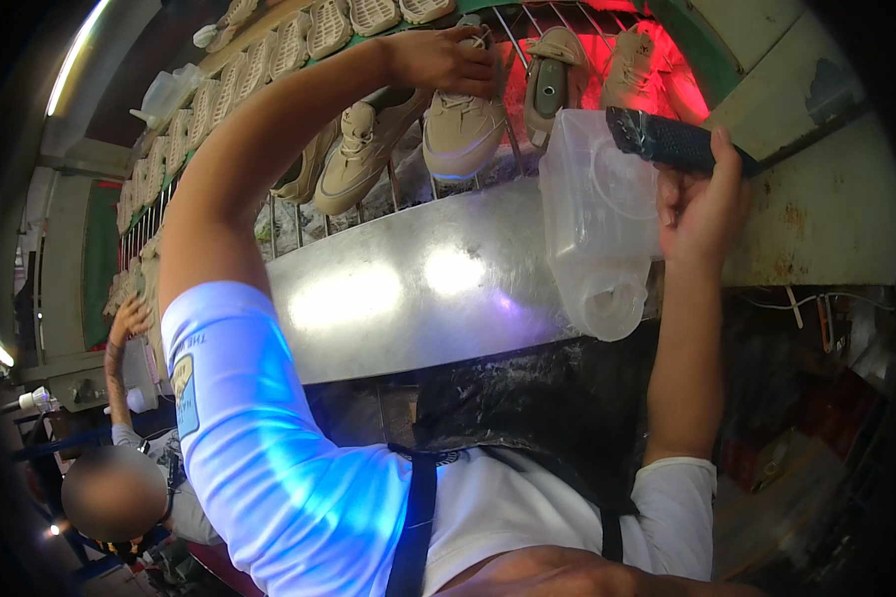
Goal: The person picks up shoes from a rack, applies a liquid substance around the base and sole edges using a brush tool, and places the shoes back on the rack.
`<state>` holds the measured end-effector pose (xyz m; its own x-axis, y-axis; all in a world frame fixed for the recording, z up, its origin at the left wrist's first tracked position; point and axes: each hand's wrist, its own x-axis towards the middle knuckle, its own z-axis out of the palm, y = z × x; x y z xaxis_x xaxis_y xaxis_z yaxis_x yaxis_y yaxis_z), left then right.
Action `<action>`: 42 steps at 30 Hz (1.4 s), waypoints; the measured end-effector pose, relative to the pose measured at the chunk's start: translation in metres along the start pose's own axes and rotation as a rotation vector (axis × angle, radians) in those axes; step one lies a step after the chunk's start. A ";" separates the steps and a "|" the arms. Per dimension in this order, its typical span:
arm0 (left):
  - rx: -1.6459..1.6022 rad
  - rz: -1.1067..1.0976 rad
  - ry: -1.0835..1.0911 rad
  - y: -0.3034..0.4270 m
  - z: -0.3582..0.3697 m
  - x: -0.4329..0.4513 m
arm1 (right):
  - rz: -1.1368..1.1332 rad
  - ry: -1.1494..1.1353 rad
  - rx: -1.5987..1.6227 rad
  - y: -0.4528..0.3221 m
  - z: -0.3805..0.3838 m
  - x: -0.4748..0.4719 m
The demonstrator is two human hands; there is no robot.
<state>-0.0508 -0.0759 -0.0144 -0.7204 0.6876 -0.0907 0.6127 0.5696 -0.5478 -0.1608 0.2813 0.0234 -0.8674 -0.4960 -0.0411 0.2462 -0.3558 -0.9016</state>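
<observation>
My left hand reaches to the conveyor's metal rods, its bent fingers gripping the collar and lace area of a beige sneaker, toe towards me. In my right hand is a dark, textured, block-like object, whose exact kind I cannot tell. Just left of that hand stands a translucent plastic container with a round opening near its lower end; whether the fingers also touch it is unclear. To the left of the gripped shoe lies another beige sneaker, and to its right a beige shoe with a grey insole.
A shiny metal ledge runs between me and the conveyor. Beige soles line the far side. Red light falls on more sneakers near a green and grey machine housing. A co-worker's hand reaches to the line at far left.
</observation>
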 end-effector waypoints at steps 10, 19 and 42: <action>0.189 -0.026 0.133 -0.014 0.093 0.012 | -0.012 0.028 -0.034 0.000 0.002 -0.003; -0.173 -0.742 0.272 0.053 0.023 0.015 | -0.021 -0.048 -0.053 0.001 0.001 -0.003; -1.917 -1.021 0.774 0.413 -0.163 0.153 | -0.424 -0.895 -1.076 -0.023 -0.111 -0.078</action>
<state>0.1456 0.3378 -0.1186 -0.9546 -0.2850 0.0873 0.0851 0.0202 0.9962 -0.1468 0.4157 -0.0005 -0.1389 -0.9662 0.2171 -0.7373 -0.0455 -0.6740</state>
